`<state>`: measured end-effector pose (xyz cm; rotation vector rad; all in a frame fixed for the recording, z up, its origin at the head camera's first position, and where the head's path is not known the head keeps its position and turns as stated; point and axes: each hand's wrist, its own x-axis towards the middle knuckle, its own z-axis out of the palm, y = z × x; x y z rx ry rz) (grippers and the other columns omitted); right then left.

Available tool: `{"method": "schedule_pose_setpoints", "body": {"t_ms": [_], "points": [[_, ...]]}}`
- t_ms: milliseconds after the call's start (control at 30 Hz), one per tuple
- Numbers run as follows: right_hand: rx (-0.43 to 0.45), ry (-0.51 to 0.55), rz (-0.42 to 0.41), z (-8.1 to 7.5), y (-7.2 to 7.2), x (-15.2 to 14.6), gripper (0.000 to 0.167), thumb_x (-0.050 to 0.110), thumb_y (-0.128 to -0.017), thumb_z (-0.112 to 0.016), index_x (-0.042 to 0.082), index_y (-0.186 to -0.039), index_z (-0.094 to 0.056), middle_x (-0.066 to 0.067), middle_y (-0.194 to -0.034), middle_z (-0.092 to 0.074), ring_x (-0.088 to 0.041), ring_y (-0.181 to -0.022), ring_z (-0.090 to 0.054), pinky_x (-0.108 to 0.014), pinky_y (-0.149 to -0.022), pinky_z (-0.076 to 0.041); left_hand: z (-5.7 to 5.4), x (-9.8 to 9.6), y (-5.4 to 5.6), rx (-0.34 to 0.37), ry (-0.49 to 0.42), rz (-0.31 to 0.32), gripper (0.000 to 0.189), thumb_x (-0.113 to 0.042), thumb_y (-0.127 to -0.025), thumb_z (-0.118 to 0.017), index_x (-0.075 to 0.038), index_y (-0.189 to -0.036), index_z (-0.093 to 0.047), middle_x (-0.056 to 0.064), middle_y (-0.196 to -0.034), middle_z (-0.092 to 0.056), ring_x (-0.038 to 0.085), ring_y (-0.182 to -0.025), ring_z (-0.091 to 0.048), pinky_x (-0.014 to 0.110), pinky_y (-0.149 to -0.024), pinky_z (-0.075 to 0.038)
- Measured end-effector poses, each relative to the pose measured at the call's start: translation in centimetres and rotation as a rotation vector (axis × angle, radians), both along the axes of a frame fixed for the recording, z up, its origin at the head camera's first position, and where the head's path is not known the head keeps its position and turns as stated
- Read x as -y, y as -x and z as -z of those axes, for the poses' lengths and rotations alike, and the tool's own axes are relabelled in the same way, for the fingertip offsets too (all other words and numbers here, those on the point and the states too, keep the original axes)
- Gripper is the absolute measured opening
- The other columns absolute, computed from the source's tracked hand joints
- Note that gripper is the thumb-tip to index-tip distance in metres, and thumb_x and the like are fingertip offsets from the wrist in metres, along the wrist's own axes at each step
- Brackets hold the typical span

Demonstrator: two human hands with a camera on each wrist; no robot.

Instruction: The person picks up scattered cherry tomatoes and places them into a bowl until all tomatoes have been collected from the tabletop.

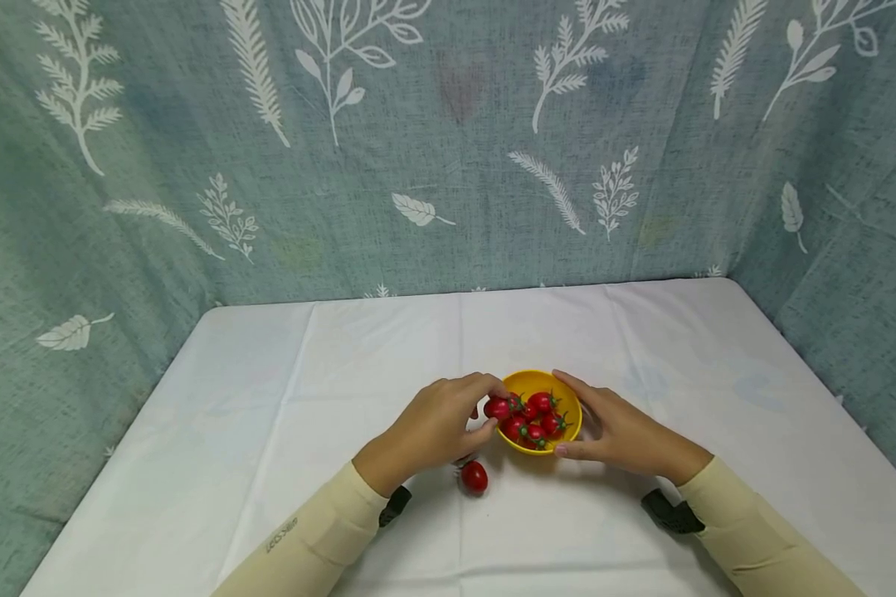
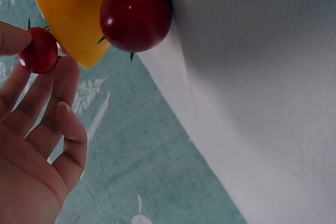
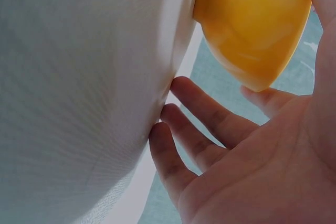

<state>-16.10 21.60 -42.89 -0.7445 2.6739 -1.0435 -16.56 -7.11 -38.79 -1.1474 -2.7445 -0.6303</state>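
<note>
My left hand (image 1: 436, 423) pinches a red cherry tomato (image 1: 497, 408) between thumb and fingertips at the left rim of a yellow bowl (image 1: 521, 380). In the left wrist view this tomato (image 2: 39, 51) sits just beside the bowl's wall. Several more red tomatoes (image 1: 536, 433) with green stems lie inside the bowl. From the right, my right hand (image 1: 616, 427) holds the bowl's rim between thumb and index finger. Its other fingers (image 3: 199, 140) reach down to the tablecloth below the bowl (image 3: 252, 30).
A single tomato (image 1: 474, 478) lies on the white tablecloth (image 1: 373, 356), in front of the bowl and near the left wrist. Green-grey curtains (image 1: 455, 166) with white leaf prints stand behind the table and along both sides.
</note>
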Motion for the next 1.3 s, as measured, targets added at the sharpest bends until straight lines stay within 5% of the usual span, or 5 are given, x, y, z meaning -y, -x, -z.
{"method": "schedule_pose_setpoints", "body": {"t_ms": [800, 1300], "points": [[-0.006, -0.003, -0.004, -0.09, -0.11, -0.02, 0.101, 0.053, -0.084, -0.075, 0.011, -0.159, -0.023, -0.017, -0.151, -0.047, -0.041, -0.139, -0.044, -0.066, -0.112, -0.032, 0.88, -0.89, 0.30, -0.023, 0.020, -0.006, 0.030, -0.023, -0.092, -0.072, -0.022, -0.121, -0.063, -0.010, -0.109, -0.068, 0.004, -0.073, -0.060, 0.017, -0.065, -0.046], [-0.008, -0.010, -0.005, -0.08, -0.01, -0.09, 0.101, 0.053, -0.084, -0.075, 0.011, -0.159, -0.023, -0.017, -0.152, -0.046, -0.041, -0.140, -0.043, -0.065, -0.112, -0.032, 0.41, -0.14, 0.06, -0.010, 0.040, -0.055, 0.033, -0.027, -0.093, -0.071, -0.024, -0.125, -0.062, -0.010, -0.111, -0.066, 0.001, -0.072, -0.056, 0.020, -0.067, -0.047]]}}
